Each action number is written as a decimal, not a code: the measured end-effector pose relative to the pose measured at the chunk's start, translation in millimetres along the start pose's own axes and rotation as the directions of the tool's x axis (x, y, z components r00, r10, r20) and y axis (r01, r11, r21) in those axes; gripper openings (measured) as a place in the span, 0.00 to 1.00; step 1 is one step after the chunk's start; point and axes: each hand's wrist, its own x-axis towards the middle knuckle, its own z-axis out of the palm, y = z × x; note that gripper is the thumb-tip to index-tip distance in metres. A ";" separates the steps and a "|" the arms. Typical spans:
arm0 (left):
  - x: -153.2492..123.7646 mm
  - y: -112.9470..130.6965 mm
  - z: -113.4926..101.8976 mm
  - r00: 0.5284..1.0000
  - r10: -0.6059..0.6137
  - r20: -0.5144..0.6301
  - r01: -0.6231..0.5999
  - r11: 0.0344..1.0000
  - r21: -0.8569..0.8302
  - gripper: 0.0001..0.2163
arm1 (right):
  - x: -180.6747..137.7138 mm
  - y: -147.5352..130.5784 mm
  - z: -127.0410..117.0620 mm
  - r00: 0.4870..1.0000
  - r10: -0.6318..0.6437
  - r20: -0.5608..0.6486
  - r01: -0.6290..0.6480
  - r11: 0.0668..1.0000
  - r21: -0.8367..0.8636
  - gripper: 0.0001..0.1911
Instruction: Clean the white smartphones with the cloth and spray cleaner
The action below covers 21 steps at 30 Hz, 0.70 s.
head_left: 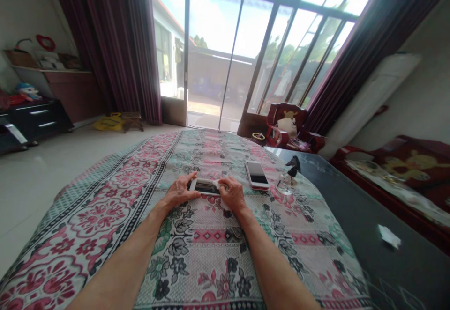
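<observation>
A white-framed smartphone [206,186] with a dark, reflective screen lies sideways between my hands, just over the patterned tablecloth. My left hand [178,192] grips its left end, thumb along the near edge and fingers at the far edge. My right hand [232,194] is closed over the right end of the screen. A bit of white wipe [215,185] shows at its fingertips; most of it is hidden by the fingers. To the right, a second white smartphone [257,175] lies face up. Beyond it stands a clear spray bottle [288,181] with a black trigger head.
The floral tablecloth [225,258] covers the rounded table. At right is a dark tabletop [365,207] with a crumpled white tissue [389,236]. A carved red wooden chair [286,122] stands by the glass doors. A yellow bag [108,122] rests on the floor at left.
</observation>
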 end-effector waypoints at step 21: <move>-2.7 1.1 -1.5 1.000 0.022 -0.002 -0.022 1.000 -0.004 0.38 | -10.0 -28.3 -4.0 0.983 -0.160 0.090 0.145 0.978 0.153 0.08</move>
